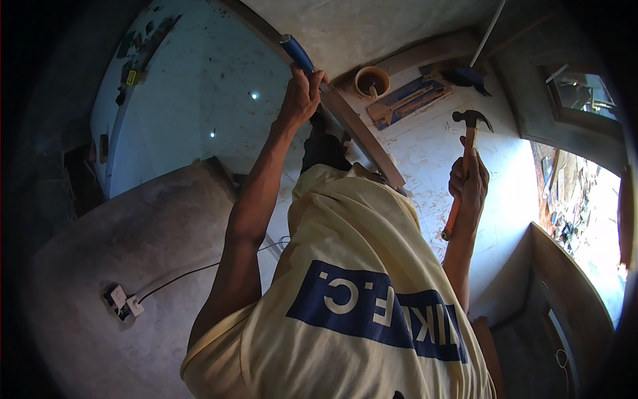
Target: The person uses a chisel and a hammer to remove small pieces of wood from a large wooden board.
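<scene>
My left hand is closed on a blue-handled tool, likely a chisel, against a long wooden board that slants from the upper middle toward the lower right; the tool's working end is hidden. On the right, my right hand grips a claw hammer by its orange-brown handle, the black head raised beside the board. My body and legs are below the board, partly covering it.
A brown bucket and a blue, dusty tool lie on the pale floor. Scraps line the upper left. A corded socket is at the lower left, a bright doorway at the right.
</scene>
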Motion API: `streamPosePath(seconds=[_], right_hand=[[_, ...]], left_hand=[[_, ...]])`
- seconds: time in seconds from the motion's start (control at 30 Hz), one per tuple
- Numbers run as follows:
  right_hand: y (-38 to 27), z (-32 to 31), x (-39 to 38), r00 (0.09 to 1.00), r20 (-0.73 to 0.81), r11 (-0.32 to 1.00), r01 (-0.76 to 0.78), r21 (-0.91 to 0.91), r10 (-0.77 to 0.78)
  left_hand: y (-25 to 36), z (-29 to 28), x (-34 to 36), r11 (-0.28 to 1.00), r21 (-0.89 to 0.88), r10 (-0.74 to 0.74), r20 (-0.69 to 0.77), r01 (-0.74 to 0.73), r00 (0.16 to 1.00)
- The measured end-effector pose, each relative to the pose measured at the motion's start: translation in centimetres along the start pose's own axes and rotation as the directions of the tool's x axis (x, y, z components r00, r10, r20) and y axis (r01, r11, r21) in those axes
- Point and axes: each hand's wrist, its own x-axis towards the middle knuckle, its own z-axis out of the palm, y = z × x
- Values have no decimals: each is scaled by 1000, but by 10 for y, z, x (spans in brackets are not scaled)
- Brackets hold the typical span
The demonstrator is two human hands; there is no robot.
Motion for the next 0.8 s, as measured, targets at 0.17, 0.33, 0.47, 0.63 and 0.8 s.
streamPosePath(seconds=[0.17,0.33,0.47,0.63,0.8], right_hand=[[2,0,0,1000,-7,1000,-1,-7,1],[4,0,1,1000,16,1000,7,-12,-7],[-1,7,-2,1000,5,999,0,-41,0],[-16,31,-6,987,160,995,42,-94,-26],[-47,72,-17,956,290,979,106,-174,-52]], left_hand=[[5,0,1,1000,5,-10,5,10,1000],[11,1,3,992,47,116,-48,-113,992],[15,2,1,993,56,110,-40,-108,993],[15,4,-1,991,79,112,-50,-108,992],[15,5,-2,986,116,132,-72,-123,989]])
